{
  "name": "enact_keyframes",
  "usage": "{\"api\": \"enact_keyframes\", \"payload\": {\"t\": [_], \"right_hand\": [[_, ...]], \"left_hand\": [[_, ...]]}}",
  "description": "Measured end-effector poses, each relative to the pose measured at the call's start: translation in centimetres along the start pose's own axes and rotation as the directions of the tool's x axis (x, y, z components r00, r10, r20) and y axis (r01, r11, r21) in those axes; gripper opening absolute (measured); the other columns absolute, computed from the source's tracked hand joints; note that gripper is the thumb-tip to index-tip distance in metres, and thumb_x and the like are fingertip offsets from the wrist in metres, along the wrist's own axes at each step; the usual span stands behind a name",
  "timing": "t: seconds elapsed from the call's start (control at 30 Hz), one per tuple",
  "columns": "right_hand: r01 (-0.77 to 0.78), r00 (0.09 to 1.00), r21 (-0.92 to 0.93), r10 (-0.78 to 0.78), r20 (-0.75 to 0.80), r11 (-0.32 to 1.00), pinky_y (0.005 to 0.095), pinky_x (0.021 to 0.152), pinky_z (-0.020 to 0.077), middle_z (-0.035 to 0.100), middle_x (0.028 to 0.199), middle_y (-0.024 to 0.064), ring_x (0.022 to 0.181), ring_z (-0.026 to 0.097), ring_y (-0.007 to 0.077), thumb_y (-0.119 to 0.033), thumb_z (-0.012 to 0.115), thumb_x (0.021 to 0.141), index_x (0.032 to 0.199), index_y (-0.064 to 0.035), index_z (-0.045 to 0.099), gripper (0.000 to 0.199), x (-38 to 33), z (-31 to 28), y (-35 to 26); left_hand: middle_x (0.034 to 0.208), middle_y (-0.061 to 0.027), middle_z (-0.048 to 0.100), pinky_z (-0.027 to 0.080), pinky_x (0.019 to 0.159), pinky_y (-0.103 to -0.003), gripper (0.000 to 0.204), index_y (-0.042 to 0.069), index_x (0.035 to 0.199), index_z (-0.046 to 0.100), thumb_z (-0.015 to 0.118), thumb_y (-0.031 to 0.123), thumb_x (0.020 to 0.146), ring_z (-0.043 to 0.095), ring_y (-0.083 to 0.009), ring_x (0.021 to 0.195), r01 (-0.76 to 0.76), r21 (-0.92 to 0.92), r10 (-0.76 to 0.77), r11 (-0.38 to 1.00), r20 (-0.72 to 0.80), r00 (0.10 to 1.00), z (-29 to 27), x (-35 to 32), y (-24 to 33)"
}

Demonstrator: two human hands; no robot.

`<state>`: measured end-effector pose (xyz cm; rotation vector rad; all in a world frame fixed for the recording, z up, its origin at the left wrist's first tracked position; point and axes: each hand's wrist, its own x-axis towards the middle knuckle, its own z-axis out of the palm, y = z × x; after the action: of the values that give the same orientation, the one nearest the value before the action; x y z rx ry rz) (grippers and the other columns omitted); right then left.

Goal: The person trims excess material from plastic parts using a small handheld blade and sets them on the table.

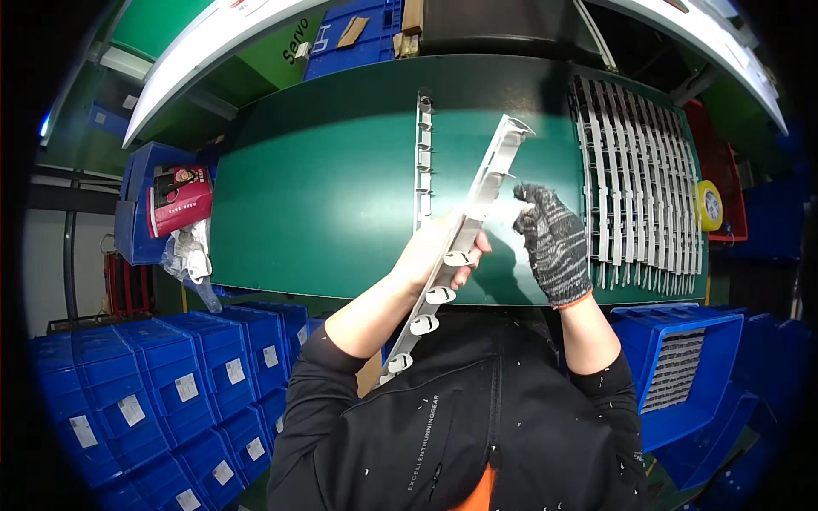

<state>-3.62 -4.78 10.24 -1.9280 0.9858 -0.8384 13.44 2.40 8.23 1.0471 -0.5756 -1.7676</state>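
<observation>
My bare left hand [426, 253] is wrapped round the middle of a long pale-grey strip [487, 186] with several ring-shaped clips along it. The strip is held slantwise above the table, its lower end close to my jacket. To its right is my right hand [558, 251], in a dark grey knitted glove with an orange cuff. Its fingers are curled together beside the strip, apart from it; whatever is between the fingertips is too small to make out. A similar strip [424, 153] lies upright in the picture on the green table, beyond my left hand.
Many similar strips [635, 179] lie in rows at the right of the green table [298, 187]. Beside them is a yellow tape roll [709, 206]. Blue crates [200, 362] are stacked at lower left; an open blue crate [682, 366] holds grey parts at right. A red bag [181, 204] sits left.
</observation>
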Motion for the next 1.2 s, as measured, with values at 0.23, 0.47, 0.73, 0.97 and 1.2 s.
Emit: {"api": "enact_keyframes", "payload": {"t": [0.23,0.47,0.73,0.97,1.2], "right_hand": [[0.079,0.994,-0.147,-0.067,0.087,0.986,0.0374,0.058,0.0451,0.060,0.071,0.0122,0.065,0.058,0.0297,-0.020,0.061,0.075,0.075,-0.0042,0.061,0.016,-2.2,1.4,-1.0],[0.097,0.995,-0.160,-0.102,-0.021,0.982,0.0375,0.057,0.0448,0.059,0.069,0.0132,0.064,0.057,0.0304,-0.019,0.060,0.076,0.074,-0.0035,0.062,0.016,-1.7,1.3,0.2],[0.006,1.000,-0.081,-0.007,-0.018,0.997,0.0367,0.058,0.0445,0.059,0.070,0.0147,0.063,0.057,0.0300,-0.017,0.060,0.077,0.075,-0.0022,0.062,0.015,-1.9,0.1,-0.1],[0.077,0.994,-0.114,-0.067,0.089,0.990,0.0380,0.058,0.0448,0.059,0.072,0.0146,0.064,0.057,0.0306,-0.021,0.060,0.078,0.077,-0.0025,0.062,0.019,-2.4,1.5,-0.5],[0.052,0.996,-0.075,-0.046,0.079,0.996,0.0384,0.058,0.0445,0.059,0.071,0.0141,0.064,0.057,0.0308,-0.021,0.060,0.078,0.076,-0.0028,0.062,0.018,-2.5,1.2,-0.9]], "left_hand": [[0.070,-0.0027,0.051,0.041,0.034,-0.020,0.041,0.002,0.094,0.053,0.043,0.042,0.089,0.050,-0.0097,0.041,0.008,-0.001,-0.008,1.000,-0.065,0.998,-0.1,-0.1,1.2],[0.074,-0.0068,0.051,0.042,0.032,-0.021,0.043,-0.002,0.096,0.049,0.043,0.040,0.088,0.050,-0.0125,0.041,-0.009,-0.032,0.007,0.999,-0.060,0.998,0.0,0.1,1.0],[0.075,-0.0057,0.053,0.041,0.033,-0.022,0.041,0.000,0.096,0.051,0.044,0.039,0.086,0.050,-0.0127,0.041,-0.001,-0.087,0.000,0.996,-0.015,1.000,-0.6,0.2,0.8],[0.077,-0.0060,0.052,0.041,0.033,-0.021,0.040,0.000,0.097,0.051,0.042,0.038,0.087,0.051,-0.0116,0.044,-0.005,-0.030,0.003,1.000,-0.051,0.999,-0.4,0.0,0.7],[0.078,-0.0060,0.051,0.042,0.032,-0.021,0.037,0.001,0.099,0.049,0.045,0.035,0.087,0.052,-0.0118,0.042,0.023,-0.049,-0.026,0.999,-0.055,0.998,-0.3,-0.1,0.7]]}}
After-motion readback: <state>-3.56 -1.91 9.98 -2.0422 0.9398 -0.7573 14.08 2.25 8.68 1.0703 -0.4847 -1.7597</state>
